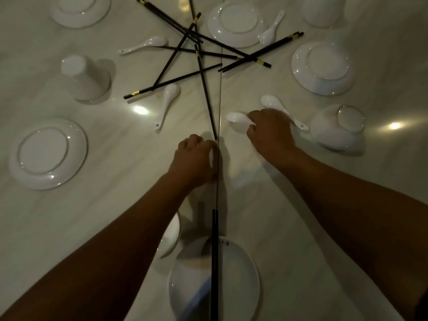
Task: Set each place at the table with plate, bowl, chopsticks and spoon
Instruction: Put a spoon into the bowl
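Note:
My right hand (268, 133) grips the handle of a white spoon (238, 120) lying on the pale marble table (115, 205). A second spoon (274, 104) lies just behind that hand. My left hand (194, 158) has its fingers curled at the near tip of one long black chopstick (206, 93) that reaches back into the chopstick pile (196, 42). Close to me sits a white plate (240, 286) with a pair of chopsticks (214, 251) across it. A white piece (172, 235), partly hidden by my left forearm, lies beside the plate.
Upturned plates lie at the left (48, 154), far left (81, 10), far middle (237, 24) and right (323, 68). Upturned bowls stand at the left (85, 77), right (338, 126) and far right (324, 10). More spoons (166, 105) lie around the pile.

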